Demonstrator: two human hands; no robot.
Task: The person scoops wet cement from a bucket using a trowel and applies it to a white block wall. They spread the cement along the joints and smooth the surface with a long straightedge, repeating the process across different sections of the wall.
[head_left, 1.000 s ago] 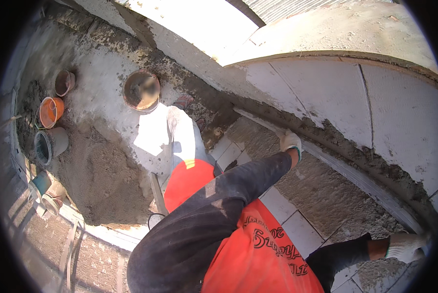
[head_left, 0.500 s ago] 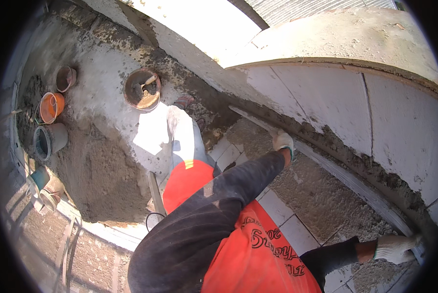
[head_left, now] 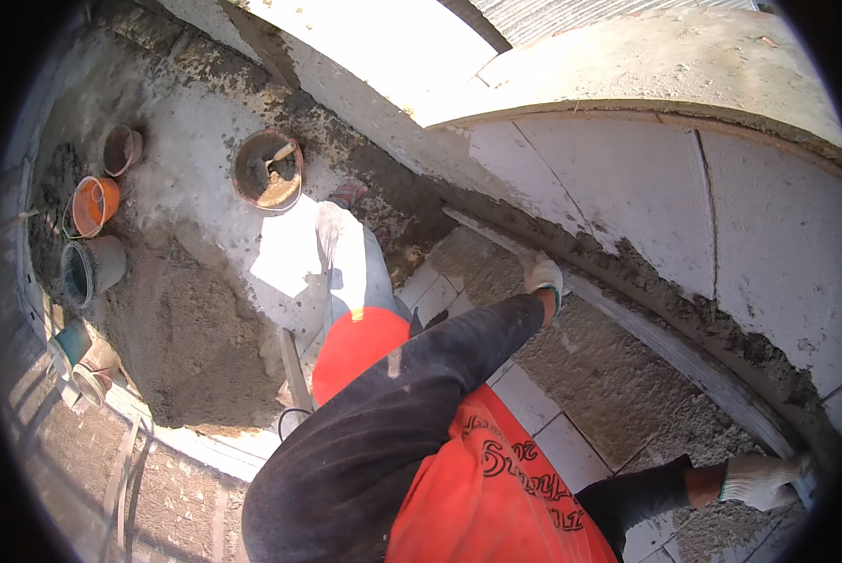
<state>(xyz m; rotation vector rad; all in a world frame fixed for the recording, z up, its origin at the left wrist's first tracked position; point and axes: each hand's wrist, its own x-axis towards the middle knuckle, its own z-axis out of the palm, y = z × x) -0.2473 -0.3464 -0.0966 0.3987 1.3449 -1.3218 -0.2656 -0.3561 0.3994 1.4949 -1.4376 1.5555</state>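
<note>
My left hand [head_left: 543, 277], in a white glove at the end of a dark sleeve, grips a long pale straightedge [head_left: 660, 342]. The straightedge lies slanted along the foot of a curved white block wall [head_left: 627, 188], pressed into a band of grey mortar [head_left: 712, 319]. Far down the same straightedge, at the lower right, my right hand [head_left: 757, 479], also gloved, holds its other end. An orange vest [head_left: 477, 488] fills the bottom of the view.
Pale floor tiles [head_left: 552, 418] lie below the mortar. To the left are a heap of sand mortar [head_left: 186, 328], a brown bucket with a trowel [head_left: 269, 169], an orange bucket [head_left: 94, 205], a grey bucket [head_left: 91, 270] and a tool handle [head_left: 294, 371]. My light-trousered leg [head_left: 351, 267] stands between them.
Both hands and the straightedge have shifted slightly left along the wall's foot. The view has tilted a little.
</note>
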